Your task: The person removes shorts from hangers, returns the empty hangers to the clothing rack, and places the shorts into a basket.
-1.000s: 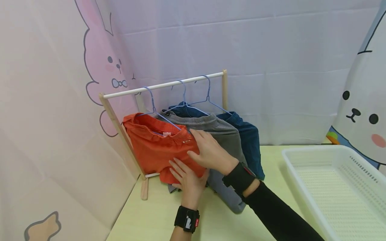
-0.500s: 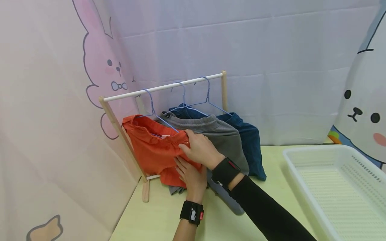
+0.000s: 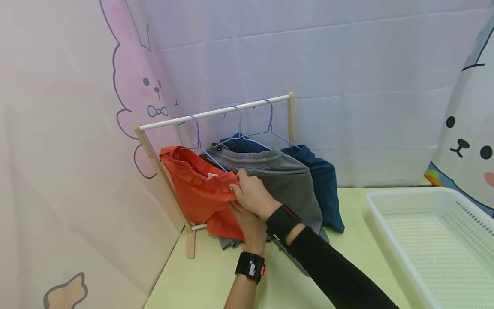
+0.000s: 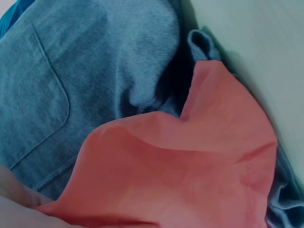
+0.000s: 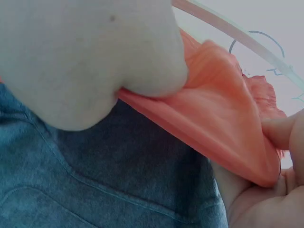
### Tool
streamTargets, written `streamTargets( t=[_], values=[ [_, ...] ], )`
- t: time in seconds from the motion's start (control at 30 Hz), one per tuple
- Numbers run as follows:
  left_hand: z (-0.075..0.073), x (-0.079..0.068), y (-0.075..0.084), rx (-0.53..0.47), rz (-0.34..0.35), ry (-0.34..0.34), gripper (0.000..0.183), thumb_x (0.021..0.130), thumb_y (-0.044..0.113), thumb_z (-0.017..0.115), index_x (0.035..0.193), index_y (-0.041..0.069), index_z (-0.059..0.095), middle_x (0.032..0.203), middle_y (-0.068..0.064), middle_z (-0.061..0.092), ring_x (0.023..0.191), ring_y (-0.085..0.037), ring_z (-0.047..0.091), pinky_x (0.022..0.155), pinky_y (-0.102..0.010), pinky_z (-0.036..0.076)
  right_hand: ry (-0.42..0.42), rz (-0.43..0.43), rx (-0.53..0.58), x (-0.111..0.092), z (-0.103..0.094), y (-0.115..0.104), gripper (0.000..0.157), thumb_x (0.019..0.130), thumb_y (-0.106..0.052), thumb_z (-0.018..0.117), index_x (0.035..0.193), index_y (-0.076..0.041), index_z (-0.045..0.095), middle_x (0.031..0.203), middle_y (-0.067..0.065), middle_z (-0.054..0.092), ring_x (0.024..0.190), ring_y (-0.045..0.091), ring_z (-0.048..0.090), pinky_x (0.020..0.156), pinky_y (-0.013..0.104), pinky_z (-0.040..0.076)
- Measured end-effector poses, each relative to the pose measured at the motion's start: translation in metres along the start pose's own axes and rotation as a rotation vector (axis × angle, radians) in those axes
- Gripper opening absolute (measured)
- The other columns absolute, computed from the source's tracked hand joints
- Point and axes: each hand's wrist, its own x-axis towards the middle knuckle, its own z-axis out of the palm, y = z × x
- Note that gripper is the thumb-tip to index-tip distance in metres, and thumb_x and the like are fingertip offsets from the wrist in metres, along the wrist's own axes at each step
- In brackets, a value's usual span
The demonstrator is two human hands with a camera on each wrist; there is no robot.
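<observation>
Orange shorts (image 3: 204, 193) hang from a blue wire hanger (image 3: 198, 136) at the rack's left end. My right hand (image 3: 252, 193) pinches the right end of their waistband between thumb and fingers. Lower down, my left hand (image 3: 250, 225) is at the right side of the shorts, partly hidden by the right hand. Its fingers hold the cloth's edge, with orange fabric (image 4: 171, 175) drawn up from them in the left wrist view. Behind hang grey trousers (image 3: 285, 184), with pocket seams showing in both wrist views, and dark blue bottoms (image 3: 326, 184).
The rack has a white top rail (image 3: 216, 112) and wooden legs (image 3: 162, 176). A white perforated basket (image 3: 386, 240) stands on the pale yellow table (image 3: 181, 285) at the right. Printed curtains (image 3: 347, 86) close in the back and left sides.
My right hand has slid left and taken hold of the orange waistband's end. The left hand has shifted slightly right, under the right hand. The shorts' right side is drawn inward.
</observation>
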Motion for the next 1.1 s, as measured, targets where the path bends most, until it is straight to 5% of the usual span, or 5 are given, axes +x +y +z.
streamTargets(
  t=[0.23,0.57,0.73,0.97,1.1],
  values=[
    [-0.002,-0.004,-0.002,0.173,0.166,-0.037,0.102,0.072,0.01,0.094,0.152,-0.005,0.032,0.158,-0.023,0.033,0.148,-0.043,0.027,0.118,-0.068,0.022,0.018,-0.026,-0.059,-0.004,0.003,0.0,0.021,0.11,-0.025,0.051,0.117,-0.005,0.052,0.066,0.001,0.049,0.058,0.015,0.059,0.053,0.027,0.047],
    [-0.014,-0.002,0.008,0.373,0.212,-0.13,0.112,0.069,0.011,0.095,0.156,-0.004,0.026,0.16,-0.02,0.03,0.149,-0.041,0.025,0.119,-0.066,0.023,0.143,-0.078,-0.076,-0.007,0.006,0.0,0.011,0.109,-0.019,0.053,0.106,-0.009,0.051,0.07,0.001,0.059,0.07,0.016,0.069,0.062,0.031,0.056],
    [-0.021,0.004,0.02,0.184,0.147,-0.107,0.098,0.083,0.004,0.085,0.159,-0.001,0.024,0.163,-0.017,0.027,0.152,-0.035,0.026,0.124,-0.061,0.017,0.178,-0.105,-0.068,-0.008,-0.005,-0.009,0.013,0.11,-0.02,0.051,0.105,-0.008,0.051,0.066,0.003,0.055,0.064,0.017,0.067,0.055,0.029,0.053],
    [-0.033,0.004,0.035,-0.182,-0.014,-0.056,0.098,0.092,0.003,0.077,0.165,0.007,0.011,0.168,-0.015,0.022,0.149,-0.033,0.038,0.114,-0.048,0.041,0.193,-0.098,-0.063,-0.015,-0.024,-0.02,0.013,0.109,-0.02,0.053,0.106,-0.008,0.053,0.068,0.003,0.058,0.063,0.018,0.067,0.054,0.029,0.052],
    [-0.041,0.002,0.045,-0.189,-0.019,-0.073,0.096,0.093,0.006,0.075,0.165,0.01,0.011,0.167,-0.014,0.024,0.147,-0.03,0.041,0.112,-0.045,0.043,0.193,-0.091,-0.046,-0.023,-0.032,-0.026,0.012,0.109,-0.021,0.054,0.109,-0.008,0.054,0.07,0.002,0.058,0.063,0.016,0.065,0.056,0.027,0.053]
  ],
)
